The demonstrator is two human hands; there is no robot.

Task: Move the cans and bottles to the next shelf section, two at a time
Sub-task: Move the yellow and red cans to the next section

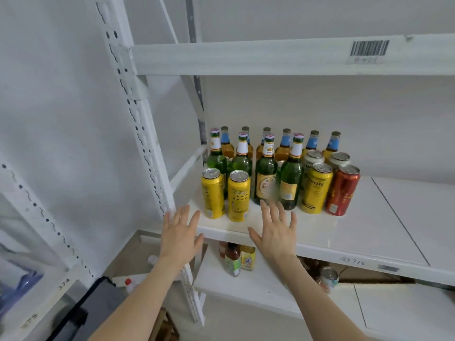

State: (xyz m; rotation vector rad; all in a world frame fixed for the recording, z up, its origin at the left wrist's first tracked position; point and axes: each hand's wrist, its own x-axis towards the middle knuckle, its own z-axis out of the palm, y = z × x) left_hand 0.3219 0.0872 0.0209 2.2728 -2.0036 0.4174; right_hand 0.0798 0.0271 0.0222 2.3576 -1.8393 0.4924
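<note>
White metal shelf board [344, 227], middle level, carries the whole group of drinks at its left end, close to the perforated white upright post [145, 143].

Back row: six small amber bottles with blue neck labels [285, 143] and dull metal caps, standing upright against the rear wall.

Middle: four tall green glass bottles [266, 173] with white-and-gold neck labels and pale crown caps; the two on the right show oval gold body labels. All upright, packed close together.

Front left: two yellow aluminium cans [238, 195] side by side, silver tops with pull tabs, small printed text down the sides. Front right: another yellow can with dark lettering [316, 188], touching or just beside a red can with gold markings [342, 190]. Behind these two, two pale silver-grey cans [314, 157], mostly hidden.

Left hand [181, 237] is raised near the post and the shelf's front left corner, palm forward, fingers [183, 214] spread apart, holding nothing. Right hand [275, 235] hovers in front of the shelf edge below the green bottles, fingers likewise splayed and empty; fingertips overlap the bottle bases in view, contact cannot be told.

Lower shelf holds a few small bottles [234, 260] and a can [329, 276]. A barcode sticker [369, 48] sits on the upper beam.
</note>
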